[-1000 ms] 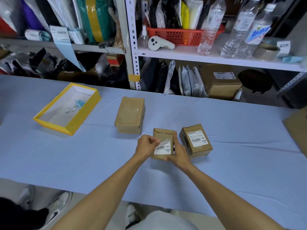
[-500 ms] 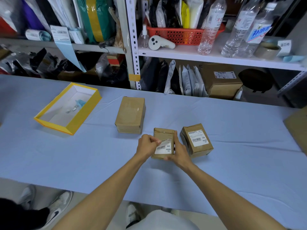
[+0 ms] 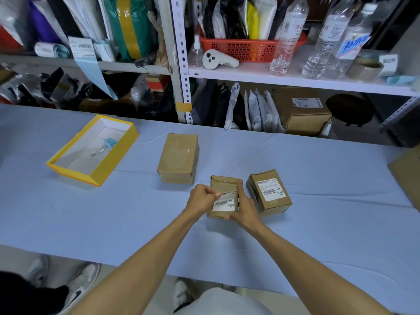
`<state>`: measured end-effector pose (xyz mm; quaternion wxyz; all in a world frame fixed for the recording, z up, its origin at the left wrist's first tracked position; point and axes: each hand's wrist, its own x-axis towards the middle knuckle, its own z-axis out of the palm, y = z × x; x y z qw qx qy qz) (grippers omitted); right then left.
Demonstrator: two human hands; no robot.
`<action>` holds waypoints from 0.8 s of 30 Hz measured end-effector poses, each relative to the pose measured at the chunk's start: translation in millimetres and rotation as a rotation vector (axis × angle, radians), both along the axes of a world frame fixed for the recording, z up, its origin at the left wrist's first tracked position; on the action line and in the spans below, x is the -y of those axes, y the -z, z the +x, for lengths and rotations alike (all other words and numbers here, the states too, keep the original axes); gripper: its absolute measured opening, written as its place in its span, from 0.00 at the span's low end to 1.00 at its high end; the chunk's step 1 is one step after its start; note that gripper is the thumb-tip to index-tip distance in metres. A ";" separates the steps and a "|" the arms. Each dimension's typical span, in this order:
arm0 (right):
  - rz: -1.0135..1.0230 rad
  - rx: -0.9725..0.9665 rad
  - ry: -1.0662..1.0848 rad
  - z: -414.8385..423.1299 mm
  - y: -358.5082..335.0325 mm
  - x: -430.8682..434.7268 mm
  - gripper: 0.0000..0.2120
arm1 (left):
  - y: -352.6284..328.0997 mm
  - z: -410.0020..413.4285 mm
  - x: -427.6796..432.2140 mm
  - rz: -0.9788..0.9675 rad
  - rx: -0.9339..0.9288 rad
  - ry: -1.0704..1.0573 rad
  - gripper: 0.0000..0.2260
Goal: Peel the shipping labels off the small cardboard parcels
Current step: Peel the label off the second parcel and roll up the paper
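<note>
On blue cloth (image 3: 113,212): left fingers (image 3: 210,194) tight on white label (image 3: 223,203), right fingers (image 3: 240,186) around boxy cardboard parcel (image 3: 223,182).

Table under a blue cloth (image 3: 91,223)
A yellow tray (image 3: 113,164) lies at left, a plain parcel (image 3: 178,159) mid-table, a centre parcel (image 3: 225,184) and right parcel (image 3: 276,204) just beside each other, and cardboard (image 3: 409,176) at the right edge.

The left hand (image 3: 201,200) now has the label (image 3: 223,204) peeled slightly farther, its pinched upper-left corner standing a little more lifted off the parcel (image 3: 223,184) than before.
</note>
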<state>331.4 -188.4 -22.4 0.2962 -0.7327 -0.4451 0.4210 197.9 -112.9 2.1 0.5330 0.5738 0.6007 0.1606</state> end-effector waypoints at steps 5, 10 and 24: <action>0.018 0.041 -0.019 2.6 2.0 2.8 0.43 | -4.8 2.8 -5.6 -0.034 0.032 0.016 0.10; 0.011 0.006 -0.017 4.0 2.8 1.9 0.46 | 0.7 2.5 -6.0 -0.046 0.043 -0.005 0.08; 0.057 0.038 0.044 0.1 14.8 4.5 0.26 | 4.9 -26.5 2.6 -0.177 0.495 -0.036 0.30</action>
